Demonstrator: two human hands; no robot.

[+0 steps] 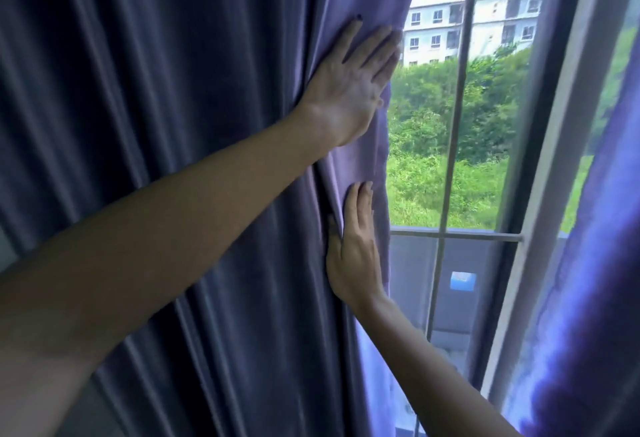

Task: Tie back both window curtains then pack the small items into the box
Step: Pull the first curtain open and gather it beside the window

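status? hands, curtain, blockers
Left hand and right hand flat on left curtain edge. Not tied back. Right curtain untouched. No blockers seen.

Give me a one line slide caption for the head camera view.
Both hands, left hand above right hand, press flat on the purple left curtain beside the window.

Left of both grips, the left curtain (173,125) hangs as a folded wall. Right of them, the gap is shut off by the window pane (426,146), its thin bars (453,132), the frame (554,146), then the right curtain (595,263).
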